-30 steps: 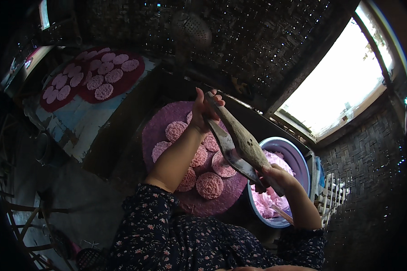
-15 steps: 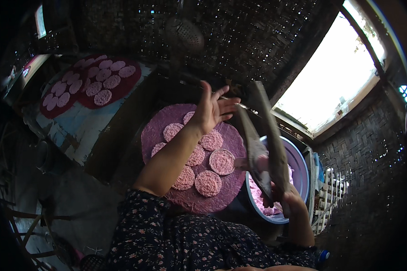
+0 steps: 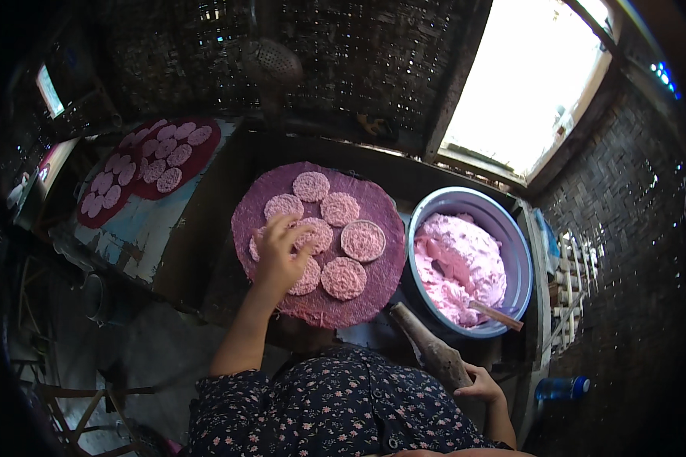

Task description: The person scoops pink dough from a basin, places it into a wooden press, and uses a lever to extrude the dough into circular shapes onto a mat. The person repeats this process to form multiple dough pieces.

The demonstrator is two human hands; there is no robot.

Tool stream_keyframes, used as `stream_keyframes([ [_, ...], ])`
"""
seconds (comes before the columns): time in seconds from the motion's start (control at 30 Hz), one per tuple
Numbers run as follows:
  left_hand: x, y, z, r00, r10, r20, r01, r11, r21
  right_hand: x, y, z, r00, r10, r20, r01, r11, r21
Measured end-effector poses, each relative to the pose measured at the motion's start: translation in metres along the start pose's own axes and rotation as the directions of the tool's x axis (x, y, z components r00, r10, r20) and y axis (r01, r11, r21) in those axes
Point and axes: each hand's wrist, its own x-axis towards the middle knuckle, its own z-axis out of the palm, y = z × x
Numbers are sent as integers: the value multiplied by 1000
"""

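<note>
A purple round board point(image 3: 377, 297) carries several pink, crinkled rounds point(image 3: 343, 278); the one at its right point(image 3: 363, 242) has a thin ring around it. My left hand point(image 3: 283, 255) is over the rounds at the board's left, fingers apart and bent, holding nothing; I cannot tell whether its fingertips touch them. My right hand point(image 3: 476, 385) grips a long, worn wooden tool point(image 3: 427, 343) low beside my body, angled between the board and a blue-grey basin point(image 3: 518, 266). The basin holds a pink paste point(image 3: 465, 251) and a wooden stick point(image 3: 495, 314).
On the left, a worn blue panel point(image 3: 141, 244) bears red mats with many pink rounds point(image 3: 168, 180). Woven walls point(image 3: 358, 68) surround me, with a bright window opening point(image 3: 518, 76), a slatted crate point(image 3: 568, 282) and a blue bottle point(image 3: 560, 388) at the right.
My left hand has let go of the wooden tool and moved left and down over the rounds. My right hand has lowered the tool from above the board to beside my body.
</note>
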Motion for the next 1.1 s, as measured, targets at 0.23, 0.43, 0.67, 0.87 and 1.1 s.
stream_keyframes([
  [0.23, -34, -7, -56, 961, -52, -273, 46, 999, -27, 31, 50, 19, 993, -35, -115, -63, 659, -749],
  [0.43, -64, -10, -71, 955, -107, -278, 108, 994, -12, 105, 7, 58, 926, -373, 55, 227, 434, -872],
  [0.67, -100, -19, -90, 932, -223, -286, 215, 975, -60, 146, -132, 71, 699, -643, 314, 383, -34, -923],
  [0.87, -116, -28, -103, 923, -182, -340, 197, 980, 11, 215, -179, 70, 582, -644, 497, 355, -349, -867],
  [1.1, -128, -44, -113, 885, -254, -390, 272, 962, -10, 244, -188, 68, 573, -524, 630, 504, -381, -776],
])
